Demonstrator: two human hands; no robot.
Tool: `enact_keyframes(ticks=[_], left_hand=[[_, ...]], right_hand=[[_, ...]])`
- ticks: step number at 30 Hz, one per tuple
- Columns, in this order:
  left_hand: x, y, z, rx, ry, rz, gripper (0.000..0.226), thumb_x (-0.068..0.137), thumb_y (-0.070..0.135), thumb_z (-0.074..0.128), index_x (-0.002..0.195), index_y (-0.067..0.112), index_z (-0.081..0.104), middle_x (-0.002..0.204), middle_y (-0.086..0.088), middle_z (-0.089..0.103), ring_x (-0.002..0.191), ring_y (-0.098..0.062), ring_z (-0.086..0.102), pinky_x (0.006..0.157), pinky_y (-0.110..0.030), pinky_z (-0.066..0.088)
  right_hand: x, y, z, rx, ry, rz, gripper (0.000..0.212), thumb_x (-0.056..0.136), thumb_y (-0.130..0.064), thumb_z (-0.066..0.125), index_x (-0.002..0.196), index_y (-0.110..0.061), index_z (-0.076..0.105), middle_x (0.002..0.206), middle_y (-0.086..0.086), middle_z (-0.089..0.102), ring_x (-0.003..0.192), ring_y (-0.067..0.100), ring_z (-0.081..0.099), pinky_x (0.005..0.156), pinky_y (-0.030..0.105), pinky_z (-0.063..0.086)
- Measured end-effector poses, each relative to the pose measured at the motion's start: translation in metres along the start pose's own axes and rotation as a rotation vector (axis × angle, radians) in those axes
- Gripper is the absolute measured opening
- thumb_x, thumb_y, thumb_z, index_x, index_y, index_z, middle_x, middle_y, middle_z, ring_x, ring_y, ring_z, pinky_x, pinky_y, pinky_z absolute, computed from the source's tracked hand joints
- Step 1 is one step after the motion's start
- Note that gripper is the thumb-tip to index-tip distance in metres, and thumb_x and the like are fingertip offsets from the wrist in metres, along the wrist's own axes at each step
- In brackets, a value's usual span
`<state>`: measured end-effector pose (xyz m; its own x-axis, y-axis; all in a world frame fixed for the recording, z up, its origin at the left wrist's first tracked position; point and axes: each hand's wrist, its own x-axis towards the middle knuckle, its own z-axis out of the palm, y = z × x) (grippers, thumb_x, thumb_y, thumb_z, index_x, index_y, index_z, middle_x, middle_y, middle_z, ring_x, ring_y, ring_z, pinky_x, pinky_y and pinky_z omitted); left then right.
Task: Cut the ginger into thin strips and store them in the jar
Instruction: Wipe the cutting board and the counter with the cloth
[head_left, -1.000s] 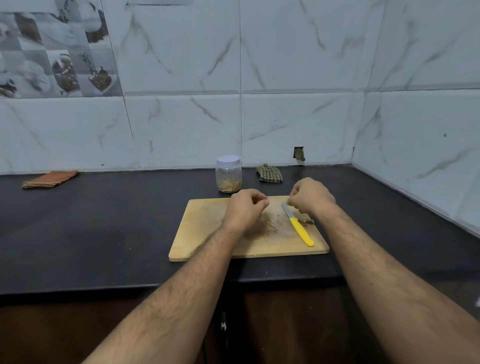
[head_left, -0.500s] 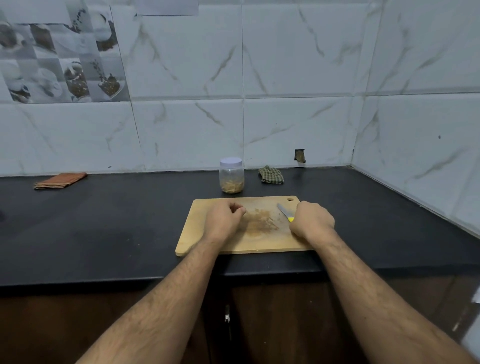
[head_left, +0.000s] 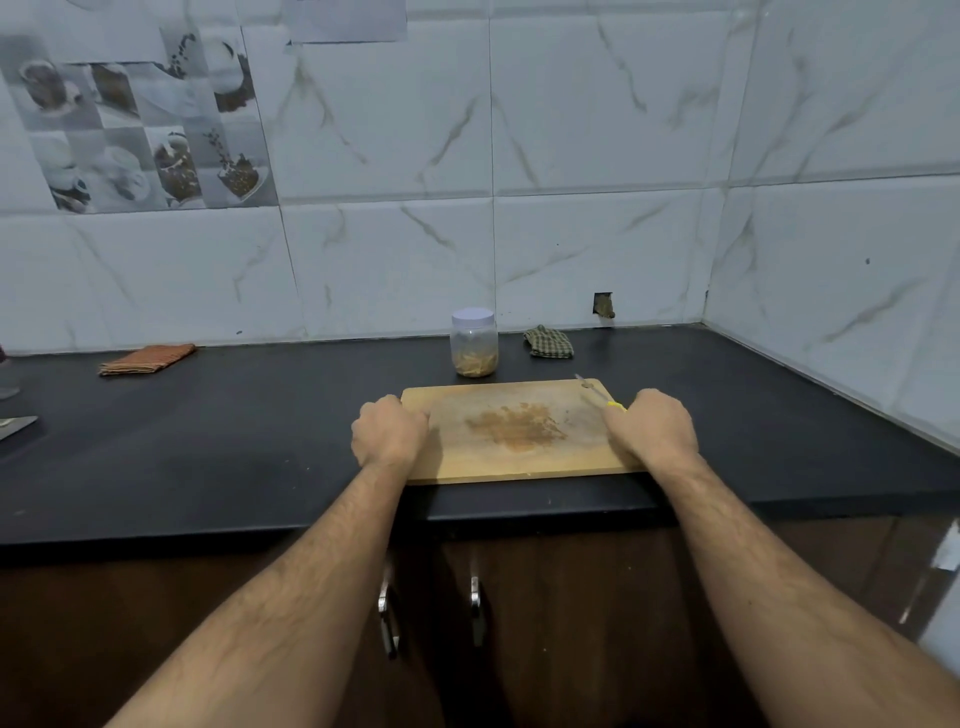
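Left hand (head_left: 388, 435) grips the board's (head_left: 519, 467) edge; right hand (head_left: 652, 428) seemingly curls over the knife (head_left: 597, 394). Lifting could slide the blade off. Ginger sits in the capped jar (head_left: 474, 343) beyond both hands.

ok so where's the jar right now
In the head view the jar stands lid on at the back of the black counter, just behind the cutting board, with the green checked cloth to its right.
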<state>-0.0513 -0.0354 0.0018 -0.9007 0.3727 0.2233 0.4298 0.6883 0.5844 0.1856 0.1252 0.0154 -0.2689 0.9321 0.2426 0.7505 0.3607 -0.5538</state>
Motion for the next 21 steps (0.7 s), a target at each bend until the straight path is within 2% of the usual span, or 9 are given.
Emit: enact_keyframes(ticks=[2,3,6,12,15,19,21], left_hand=[[-0.001,-0.002,-0.002,0.050,-0.062,-0.062,0.052,0.086,0.051,0.061,0.119,0.011,0.063,0.118,-0.011,0.062,0.106,-0.031,0.060,0.088,-0.040,0.053],[-0.002,-0.002,-0.002,0.062,-0.086,-0.087,0.054,0.085,0.053,0.061,0.119,0.011,0.063,0.120,-0.012,0.061,0.106,-0.031,0.059,0.089,-0.041,0.053],[-0.006,0.001,-0.004,0.088,-0.127,-0.149,0.058,0.085,0.054,0.062,0.122,0.011,0.060,0.126,-0.013,0.057,0.112,-0.031,0.056,0.092,-0.041,0.051],[-0.009,0.001,-0.004,0.097,-0.166,-0.189,0.059,0.085,0.054,0.061,0.125,0.011,0.059,0.129,-0.013,0.056,0.115,-0.032,0.054,0.095,-0.041,0.048],[-0.010,0.004,-0.004,0.101,-0.158,-0.193,0.054,0.087,0.052,0.059,0.122,0.011,0.061,0.127,-0.013,0.059,0.115,-0.031,0.055,0.093,-0.040,0.047],[-0.011,0.005,-0.004,0.095,-0.156,-0.197,0.055,0.093,0.054,0.054,0.119,0.007,0.061,0.125,-0.014,0.060,0.115,-0.031,0.056,0.089,-0.039,0.045],[-0.013,0.005,-0.004,0.086,-0.159,-0.186,0.054,0.094,0.052,0.052,0.120,0.005,0.060,0.127,-0.014,0.059,0.116,-0.032,0.055,0.090,-0.039,0.045]], right_hand=[[-0.003,0.008,0.000,0.011,-0.003,0.045,0.037,0.090,-0.043,0.059,0.070,-0.015,0.048,0.075,0.002,0.055,0.074,0.025,0.053,0.056,0.031,0.038],[-0.004,0.011,0.000,0.005,-0.007,0.064,0.034,0.090,-0.040,0.061,0.070,-0.015,0.049,0.076,0.003,0.056,0.073,0.025,0.053,0.055,0.031,0.039],[-0.008,0.017,0.000,-0.023,-0.043,0.105,0.025,0.088,-0.025,0.062,0.070,-0.014,0.050,0.074,0.003,0.053,0.074,0.026,0.053,0.060,0.030,0.042],[-0.009,0.008,-0.002,-0.070,-0.095,0.128,0.006,0.090,-0.017,0.057,0.086,-0.013,0.057,0.087,0.005,0.056,0.082,0.027,0.056,0.066,0.032,0.046],[-0.008,0.010,-0.001,-0.052,-0.073,0.168,0.004,0.089,-0.017,0.057,0.086,-0.014,0.058,0.089,0.005,0.056,0.090,0.028,0.061,0.068,0.032,0.046],[-0.003,0.020,-0.006,0.029,-0.070,0.214,0.012,0.087,-0.018,0.061,0.077,-0.012,0.057,0.081,0.004,0.061,0.074,0.023,0.058,0.056,0.029,0.043],[-0.003,0.025,-0.010,0.062,-0.073,0.220,0.013,0.085,-0.020,0.064,0.077,-0.011,0.058,0.080,0.005,0.062,0.074,0.023,0.059,0.054,0.029,0.042]])
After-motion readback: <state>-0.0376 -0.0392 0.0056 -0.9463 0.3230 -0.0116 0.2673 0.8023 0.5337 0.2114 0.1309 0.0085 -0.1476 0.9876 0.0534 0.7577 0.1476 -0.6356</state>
